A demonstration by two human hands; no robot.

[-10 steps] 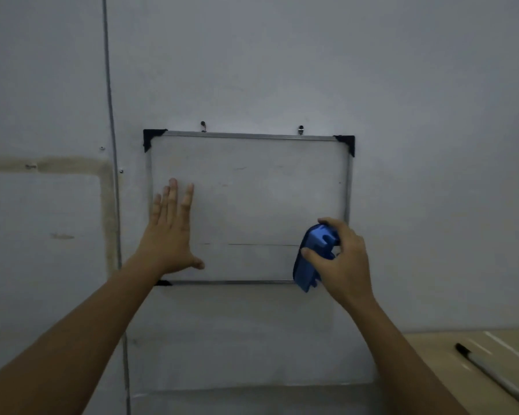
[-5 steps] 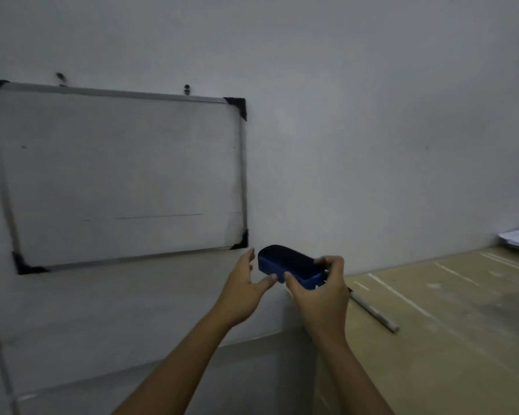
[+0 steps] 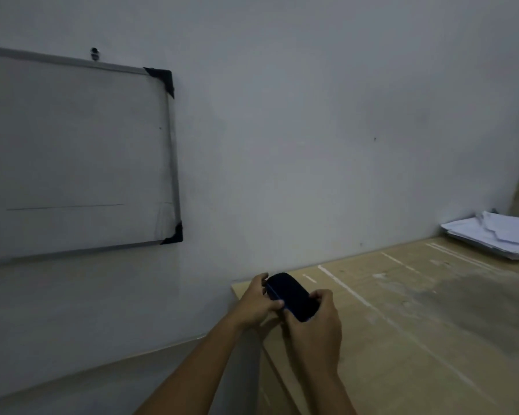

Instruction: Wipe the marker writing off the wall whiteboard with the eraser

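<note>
Above the one table (image 3: 417,324), two hands, left hand (image 3: 256,304) and right hand (image 3: 315,324), fingers closed around one eraser (image 3: 291,295).

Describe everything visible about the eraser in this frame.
The eraser is a dark blue, oblong block with rounded ends, plastic by the look of it, with a thin brighter blue edge along its left side. It is held above the near corner of the wooden table, tilted, its far end toward the wall. The left hand grips its left side and the right hand its near end. It is away from the whiteboard.

Two bare forearms, sleeveless in view; hands (image 3: 285,313) ungloved, ringless
</note>
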